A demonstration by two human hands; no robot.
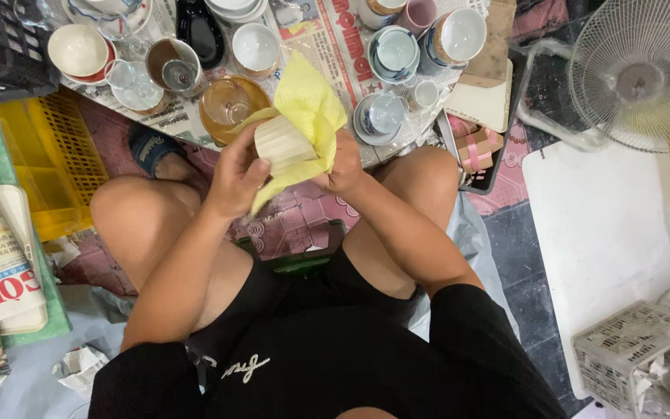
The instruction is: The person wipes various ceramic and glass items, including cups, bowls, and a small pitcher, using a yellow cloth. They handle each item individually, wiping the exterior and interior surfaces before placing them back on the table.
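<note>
Between the 2 hands, a cream ribbed cup is held: left hand grip clamps its side; right hand grip pinches the yellow cloth draped over it, just below the amber glass bowl.

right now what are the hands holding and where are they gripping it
The left hand grips a ribbed cream cup by its side wall. The right hand presses a yellow cloth against the cup's other side, the cloth draped over it.
</note>
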